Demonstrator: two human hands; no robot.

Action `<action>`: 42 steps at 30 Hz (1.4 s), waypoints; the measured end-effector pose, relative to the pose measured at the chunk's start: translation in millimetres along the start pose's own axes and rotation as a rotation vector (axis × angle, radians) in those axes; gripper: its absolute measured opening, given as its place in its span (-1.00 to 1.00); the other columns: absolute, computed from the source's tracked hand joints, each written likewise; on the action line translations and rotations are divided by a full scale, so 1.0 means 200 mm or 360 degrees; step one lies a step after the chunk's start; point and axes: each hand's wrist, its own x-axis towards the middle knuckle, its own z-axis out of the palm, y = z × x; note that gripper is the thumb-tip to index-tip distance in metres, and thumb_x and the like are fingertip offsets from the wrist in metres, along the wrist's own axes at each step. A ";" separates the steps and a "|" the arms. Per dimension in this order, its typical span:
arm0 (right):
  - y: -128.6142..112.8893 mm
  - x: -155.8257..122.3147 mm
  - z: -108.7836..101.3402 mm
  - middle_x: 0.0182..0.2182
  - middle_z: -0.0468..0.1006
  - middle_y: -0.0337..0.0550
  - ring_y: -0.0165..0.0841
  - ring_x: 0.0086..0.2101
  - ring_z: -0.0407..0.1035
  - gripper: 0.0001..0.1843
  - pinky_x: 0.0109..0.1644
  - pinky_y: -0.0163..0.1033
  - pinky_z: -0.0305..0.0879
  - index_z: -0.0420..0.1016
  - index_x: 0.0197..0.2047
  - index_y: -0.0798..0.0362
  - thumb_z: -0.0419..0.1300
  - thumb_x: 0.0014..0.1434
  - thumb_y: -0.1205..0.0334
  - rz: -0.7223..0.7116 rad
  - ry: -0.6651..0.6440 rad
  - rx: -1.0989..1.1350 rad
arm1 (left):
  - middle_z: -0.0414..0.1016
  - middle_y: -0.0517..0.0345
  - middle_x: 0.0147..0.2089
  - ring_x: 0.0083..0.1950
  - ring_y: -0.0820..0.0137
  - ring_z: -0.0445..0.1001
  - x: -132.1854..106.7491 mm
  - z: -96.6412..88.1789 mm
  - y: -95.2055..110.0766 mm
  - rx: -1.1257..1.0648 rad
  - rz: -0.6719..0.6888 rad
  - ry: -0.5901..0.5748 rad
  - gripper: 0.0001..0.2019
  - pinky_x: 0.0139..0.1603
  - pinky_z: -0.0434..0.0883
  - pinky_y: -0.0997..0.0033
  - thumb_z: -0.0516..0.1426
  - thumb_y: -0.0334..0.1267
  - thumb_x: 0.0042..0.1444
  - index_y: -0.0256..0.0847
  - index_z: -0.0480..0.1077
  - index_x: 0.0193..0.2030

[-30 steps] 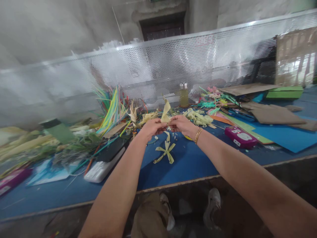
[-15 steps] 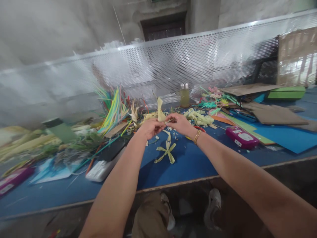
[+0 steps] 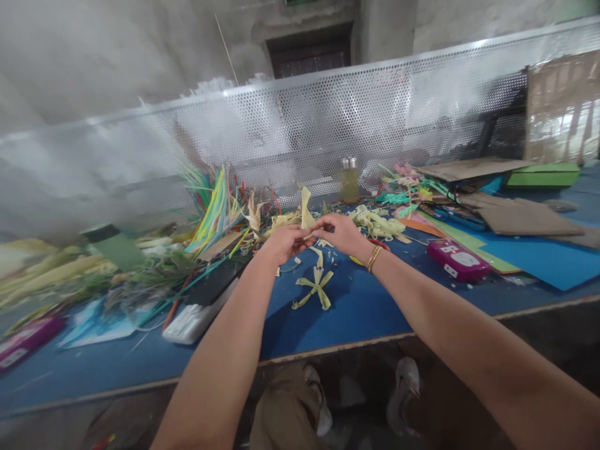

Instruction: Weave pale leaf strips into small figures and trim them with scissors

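Observation:
Both hands meet above the blue table (image 3: 300,331). Between the fingertips of my left hand (image 3: 287,242) and my right hand (image 3: 341,232) is a pale yellow-green strip that looks like corn husk (image 3: 306,207), its wide end standing up. The fingers of each hand are pinched on it; the lower end is hidden by them. Below them on the table lies a star-shaped piece of folded husk strips (image 3: 317,289), with a loose curled strip at its top. A heap of husk strips (image 3: 380,224) sits just beyond my right hand.
At left are a bundle of coloured stems (image 3: 219,209), a white box-shaped thing (image 3: 192,322) and a green container (image 3: 115,247). A capped jar (image 3: 349,181) stands at the back. On the right lie a purple device (image 3: 457,260), coloured sheets (image 3: 539,256) and cardboard (image 3: 525,215).
The upright husk has shifted slightly right and lower, and its tip leans a little differently. My right fingers have closed nearer to my left ones. The star-shaped piece has not moved.

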 end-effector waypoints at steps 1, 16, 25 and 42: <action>0.00 0.00 0.00 -0.42 0.51 -0.20 -0.38 -0.37 0.33 -0.97 -0.24 -0.28 0.21 0.54 -0.39 0.04 0.29 0.07 0.28 0.0002 0.0005 -0.0050 | 0.54 0.02 -0.44 -0.43 0.42 0.51 0.00 0.00 0.00 -0.0013 -0.0020 -0.0010 -0.86 -0.46 0.37 0.52 0.30 -0.30 -0.07 -0.26 0.45 -0.37; -0.01 -0.01 0.01 -0.30 0.49 -0.20 -0.38 -0.29 0.32 -0.86 -0.18 -0.28 0.22 0.47 -0.28 0.03 0.29 0.04 0.36 -0.0047 0.0030 -0.0092 | 0.46 0.15 -0.54 -0.45 0.43 0.50 0.00 0.01 0.00 0.0141 0.0158 0.0190 -0.75 -0.47 0.30 0.53 0.34 -0.20 -0.12 -0.25 0.37 -0.49; -0.01 -0.01 0.02 -0.17 0.48 -0.12 -0.31 -0.13 0.36 -0.88 -0.08 -0.21 0.27 0.61 -0.28 -0.04 0.34 0.04 0.28 -0.0072 0.0062 -0.0122 | 0.45 0.16 -0.55 -0.47 0.44 0.48 -0.02 0.03 0.01 0.0200 0.0157 0.0224 -0.81 -0.46 0.31 0.51 0.32 -0.24 -0.09 -0.26 0.41 -0.50; 0.01 -0.01 0.01 -0.30 0.56 -0.13 -0.30 -0.19 0.41 -0.93 -0.04 -0.20 0.31 0.65 -0.37 0.01 0.35 0.02 0.35 -0.0035 0.0105 -0.0208 | 0.60 -0.02 -0.34 -0.29 0.39 0.56 -0.01 -0.01 0.01 -0.0009 0.0089 -0.0022 -0.71 -0.25 0.46 0.47 0.38 -0.18 -0.14 -0.31 0.53 -0.32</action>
